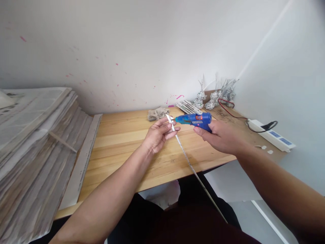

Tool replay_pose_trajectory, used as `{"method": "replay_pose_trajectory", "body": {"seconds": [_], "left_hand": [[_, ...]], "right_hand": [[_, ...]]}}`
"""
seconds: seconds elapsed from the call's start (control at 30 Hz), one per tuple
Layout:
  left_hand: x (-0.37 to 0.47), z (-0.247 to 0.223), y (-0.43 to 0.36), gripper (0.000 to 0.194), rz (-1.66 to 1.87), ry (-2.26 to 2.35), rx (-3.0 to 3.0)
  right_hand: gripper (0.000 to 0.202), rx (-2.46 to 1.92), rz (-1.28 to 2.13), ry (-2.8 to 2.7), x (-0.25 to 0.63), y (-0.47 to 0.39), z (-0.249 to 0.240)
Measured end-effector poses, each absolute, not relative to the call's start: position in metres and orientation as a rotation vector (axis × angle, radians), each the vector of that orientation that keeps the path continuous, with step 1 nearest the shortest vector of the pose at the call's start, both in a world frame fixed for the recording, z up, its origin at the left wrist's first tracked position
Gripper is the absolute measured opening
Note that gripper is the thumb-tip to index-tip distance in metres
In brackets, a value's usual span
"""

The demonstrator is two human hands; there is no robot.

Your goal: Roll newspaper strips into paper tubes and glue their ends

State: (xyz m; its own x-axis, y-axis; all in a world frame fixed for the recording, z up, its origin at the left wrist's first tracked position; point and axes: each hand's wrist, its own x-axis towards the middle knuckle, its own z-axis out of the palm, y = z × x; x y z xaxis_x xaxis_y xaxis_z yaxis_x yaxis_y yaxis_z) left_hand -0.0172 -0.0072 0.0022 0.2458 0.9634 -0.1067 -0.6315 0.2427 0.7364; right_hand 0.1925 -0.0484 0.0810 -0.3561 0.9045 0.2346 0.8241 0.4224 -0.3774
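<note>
My left hand (161, 133) pinches a thin rolled newspaper tube (187, 159) close to its upper end, where a small white paper flap sticks out. From there the tube slants down to the right, past the table edge and over my lap. My right hand (221, 135) is wrapped round the handle of a blue glue gun (193, 119). Its nozzle points left and meets, or nearly meets, the paper flap by my left fingertips; whether they touch I cannot tell.
A tall newspaper stack (50, 142) stands at the left of the wooden table (119, 152). A crumpled grey cloth (157, 114) lies near the wall. Paper sticks (189, 107) and woven paper pieces (215, 98) sit at the back right, by a white power strip (271, 135) with cords.
</note>
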Motion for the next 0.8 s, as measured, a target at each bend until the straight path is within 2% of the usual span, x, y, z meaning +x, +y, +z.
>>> {"method": "replay_pose_trajectory", "body": {"seconds": [0.47,0.8], "left_hand": [[-0.0170,0.0021,-0.0065,0.032,1.203,0.638,0.640],[-0.0169,0.0012,-0.0059,0.031,1.203,0.628,0.637]], "right_hand": [[0.033,-1.415,0.298,-2.275,0.1938,-0.0500,0.0779],[0.027,-1.349,0.188,-2.296,0.1931,-0.0516,0.0769]]}}
